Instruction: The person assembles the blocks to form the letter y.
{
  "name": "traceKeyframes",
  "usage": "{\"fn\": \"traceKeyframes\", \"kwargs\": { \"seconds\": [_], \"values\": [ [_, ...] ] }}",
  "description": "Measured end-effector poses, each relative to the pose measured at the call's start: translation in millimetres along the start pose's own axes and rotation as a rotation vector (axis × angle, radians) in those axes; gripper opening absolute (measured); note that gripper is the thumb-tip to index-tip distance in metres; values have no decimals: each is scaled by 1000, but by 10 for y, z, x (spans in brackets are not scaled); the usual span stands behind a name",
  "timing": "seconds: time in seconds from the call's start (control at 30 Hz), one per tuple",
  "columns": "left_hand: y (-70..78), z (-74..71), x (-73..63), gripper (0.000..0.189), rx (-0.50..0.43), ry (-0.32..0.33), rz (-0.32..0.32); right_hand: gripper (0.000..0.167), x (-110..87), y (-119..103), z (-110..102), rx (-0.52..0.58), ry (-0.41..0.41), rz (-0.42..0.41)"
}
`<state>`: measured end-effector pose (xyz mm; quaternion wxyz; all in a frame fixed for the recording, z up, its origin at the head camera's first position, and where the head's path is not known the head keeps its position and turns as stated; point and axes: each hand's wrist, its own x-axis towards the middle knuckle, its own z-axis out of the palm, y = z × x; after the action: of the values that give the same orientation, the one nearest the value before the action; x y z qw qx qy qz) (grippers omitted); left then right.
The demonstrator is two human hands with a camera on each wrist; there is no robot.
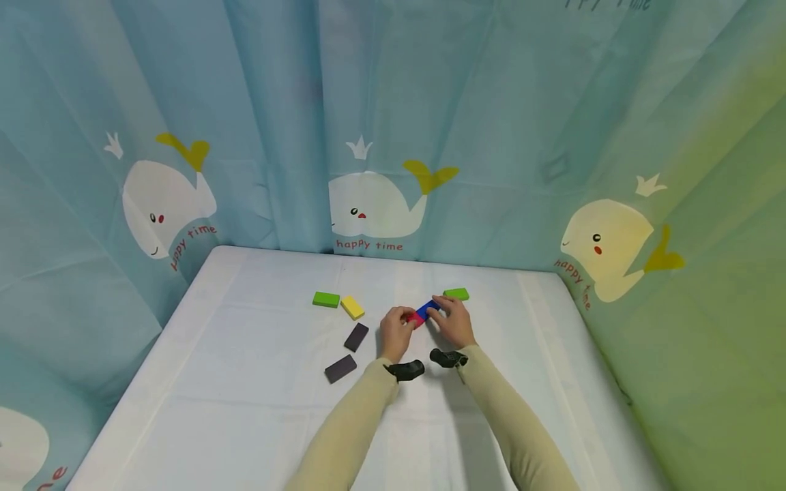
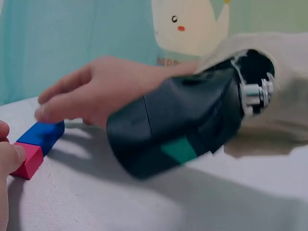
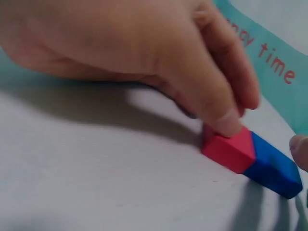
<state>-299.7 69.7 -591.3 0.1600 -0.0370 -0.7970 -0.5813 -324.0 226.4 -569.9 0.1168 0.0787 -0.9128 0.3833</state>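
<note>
Over the white table, a red block [image 1: 420, 316] and a blue block [image 1: 428, 309] lie end to end in one line. My left hand [image 1: 396, 333] pinches the red block, its thumb on the near face in the right wrist view. Around the far part of the blue block [image 2: 44, 136], the thumb and fingers of my right hand [image 1: 456, 323] close from either side. The fingers hide part of each block. Just beyond the right hand lies a green block [image 1: 456, 294].
Left of the hands are another green block [image 1: 326, 299], a yellow block [image 1: 353, 307] and two dark blocks, one nearer the hand [image 1: 356, 337] and one closer to me [image 1: 340, 369]. A curtain with whales [image 1: 381, 204] hangs behind the table [image 1: 245, 423].
</note>
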Motion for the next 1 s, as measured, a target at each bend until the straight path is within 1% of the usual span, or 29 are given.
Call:
{"fn": "traceKeyframes", "kwargs": {
  "seconds": [0.1,0.23,0.33,0.5,0.63,0.77,0.83,0.97,1.0],
  "values": [
    [-3,-1,-4,19,-29,-6,-2,40,55,41,-58,26,53,25],
    [-12,12,-1,22,-54,-14,2,37,150,70,-188,21,129,42],
    [-5,25,12,22,-37,-9,5,38,228,69,-306,14,150,58],
    [49,27,48,20,20,-6,-23,40,380,77,-456,67,180,82],
    [89,14,63,19,51,-1,-56,41,485,132,-442,72,208,93],
    [105,6,47,19,63,-1,-68,41,490,187,-339,65,234,132],
    [108,8,33,19,61,-7,-68,43,456,205,-282,39,222,180],
    [109,16,19,19,70,-11,-62,48,381,272,-178,-76,130,271],
    [110,16,20,19,73,-10,-60,49,370,289,-158,-100,108,280]
  ]
}}
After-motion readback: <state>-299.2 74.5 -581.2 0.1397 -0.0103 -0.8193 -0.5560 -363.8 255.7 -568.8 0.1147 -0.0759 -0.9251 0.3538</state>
